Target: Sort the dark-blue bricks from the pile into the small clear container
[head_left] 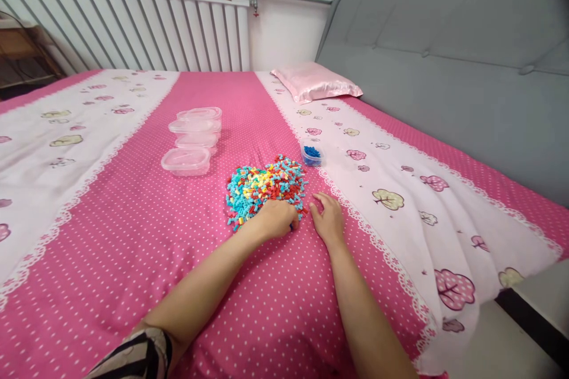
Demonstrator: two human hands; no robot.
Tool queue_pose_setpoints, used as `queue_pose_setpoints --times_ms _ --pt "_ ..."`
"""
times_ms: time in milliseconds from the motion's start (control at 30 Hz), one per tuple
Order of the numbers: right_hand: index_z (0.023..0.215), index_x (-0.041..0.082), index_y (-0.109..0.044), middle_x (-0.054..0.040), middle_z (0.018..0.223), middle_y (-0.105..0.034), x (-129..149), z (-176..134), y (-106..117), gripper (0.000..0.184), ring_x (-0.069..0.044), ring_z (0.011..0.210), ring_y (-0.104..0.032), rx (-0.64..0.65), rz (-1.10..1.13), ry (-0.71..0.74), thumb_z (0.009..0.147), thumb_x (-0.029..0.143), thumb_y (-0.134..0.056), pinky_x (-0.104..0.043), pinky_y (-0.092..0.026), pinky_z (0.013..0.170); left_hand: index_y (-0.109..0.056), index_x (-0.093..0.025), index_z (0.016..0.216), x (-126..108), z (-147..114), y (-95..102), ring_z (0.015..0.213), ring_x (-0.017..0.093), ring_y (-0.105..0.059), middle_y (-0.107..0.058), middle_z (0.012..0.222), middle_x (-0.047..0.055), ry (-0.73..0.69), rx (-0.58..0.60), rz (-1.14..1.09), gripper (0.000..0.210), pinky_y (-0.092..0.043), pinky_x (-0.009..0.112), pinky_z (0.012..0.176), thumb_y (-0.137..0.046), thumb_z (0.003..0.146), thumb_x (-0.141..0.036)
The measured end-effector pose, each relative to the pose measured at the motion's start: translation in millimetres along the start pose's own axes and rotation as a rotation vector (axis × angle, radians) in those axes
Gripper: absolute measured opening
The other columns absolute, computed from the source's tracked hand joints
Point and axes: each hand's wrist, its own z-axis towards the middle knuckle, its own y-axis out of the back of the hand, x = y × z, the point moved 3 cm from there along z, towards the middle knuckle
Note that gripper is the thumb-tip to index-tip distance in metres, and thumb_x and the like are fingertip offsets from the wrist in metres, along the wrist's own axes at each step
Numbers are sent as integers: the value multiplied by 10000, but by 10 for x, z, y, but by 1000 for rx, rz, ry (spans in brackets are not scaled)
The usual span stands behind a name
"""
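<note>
A loose heap of small building blocks [262, 183] in light blue, yellow and red lies on the pink dotted bedspread [249, 320]. My left hand [276, 217] is at the heap's near right edge, its fingers curled in and closed. A bit of dark blue block [292, 226] shows at its fingertips; the rest is hidden by the hand. Just to the right, my right hand [329, 218] rests with fingers apart beside the heap, holding nothing that I can see. Beyond the heap on the right stands a small clear container [323, 157] with dark blue blocks [312, 151] inside.
Several clear plastic containers [185, 161] stand in a row to the left behind the heap. A pink pillow [317, 82] lies at the back, near the grey headboard [444, 65]. A white radiator [133, 26] runs along the wall.
</note>
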Motion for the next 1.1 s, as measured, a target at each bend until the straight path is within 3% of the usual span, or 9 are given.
queue_pose_setpoints --times_ms 267,433,533,633,767,933,1100 --pt "1046 148 -611 -115 1108 -605 3 1 8 328 -231 1065 -494 5 13 -1 813 308 -445 -407 -364 941 -686 -221 733 20 -10 10 696 203 -598 -679 752 68 -7 -42 -122 237 -382 266 593 -532 637 -69" --pt "1047 148 -613 -114 1108 -605 4 1 10 329 -235 1061 -491 0 8 -9 808 307 -452 -409 -365 939 -669 -205 718 67 -56 161 577 120 -497 -592 629 -3 -85 -56 -308 173 -306 220 522 -588 613 -94" --pt "1046 139 -616 -116 1108 -605 4 3 9 331 -235 1060 -490 -3 4 -15 803 299 -458 -405 -361 946 -663 -176 756 132 -88 275 461 66 -355 -394 489 -66 -123 -66 -652 121 -262 197 471 -641 637 -171" --pt "1042 145 -620 -114 1110 -604 4 6 6 326 -234 1061 -491 0 7 -24 799 291 -459 -407 -358 946 -642 -148 735 263 -102 351 418 36 -258 -256 458 -99 -51 -164 -1098 157 -245 176 442 -702 622 -239" --pt "1049 149 -621 -109 1116 -601 2 8 2 334 -233 1062 -487 8 4 -41 792 288 -460 -404 -356 946 -596 -134 705 473 -121 387 371 13 -207 -304 448 -99 144 -309 -1631 177 -150 152 360 -730 611 -199" --pt "1050 151 -627 -108 1116 -602 5 6 2 343 -240 1061 -486 5 -4 -41 794 302 -455 -415 -355 948 -481 -137 636 573 -148 427 378 18 -253 -295 508 -78 171 -250 -2280 170 -160 115 315 -595 753 -90" --pt "1056 136 -627 -110 1122 -602 17 7 10 351 -243 1061 -484 14 -11 -49 794 296 -456 -408 -351 957 -495 -112 673 584 -144 438 507 49 -426 -408 608 0 165 -242 -2548 183 -281 93 347 -457 852 -117"
